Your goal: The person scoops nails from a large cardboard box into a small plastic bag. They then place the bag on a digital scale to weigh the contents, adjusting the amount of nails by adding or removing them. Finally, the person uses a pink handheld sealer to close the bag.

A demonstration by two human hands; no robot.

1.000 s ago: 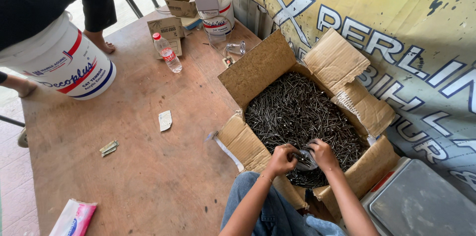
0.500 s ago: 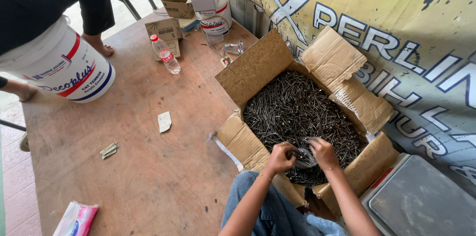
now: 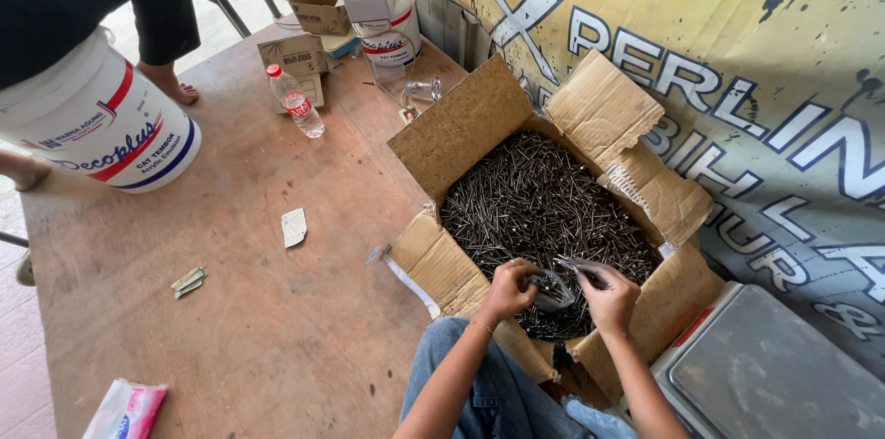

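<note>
An open cardboard box [image 3: 461, 130] full of dark steel nails [image 3: 535, 204] stands on the wooden table [image 3: 240, 310] in front of me. Both my hands are over the box's near corner. My left hand [image 3: 510, 288] grips the edge of a small clear plastic bag [image 3: 553, 291] with nails in it. My right hand [image 3: 610, 297] is just to the bag's right, and its fingers pinch a few nails that point towards the bag. My knees in blue jeans [image 3: 489, 393] are below the box.
Another person sits on a large white paint bucket [image 3: 101, 130] at the far left, bare feet on the table. A water bottle [image 3: 295, 102], small cartons [image 3: 318, 1] and a second bucket [image 3: 392, 29] stand at the back. A grey metal tray [image 3: 774, 374] lies bottom right, a pink packet [image 3: 124, 409] bottom left.
My right hand has lifted slightly off the bag's rim with nails in its fingers. The view has drifted a little right; the left hand stays on the bag.
</note>
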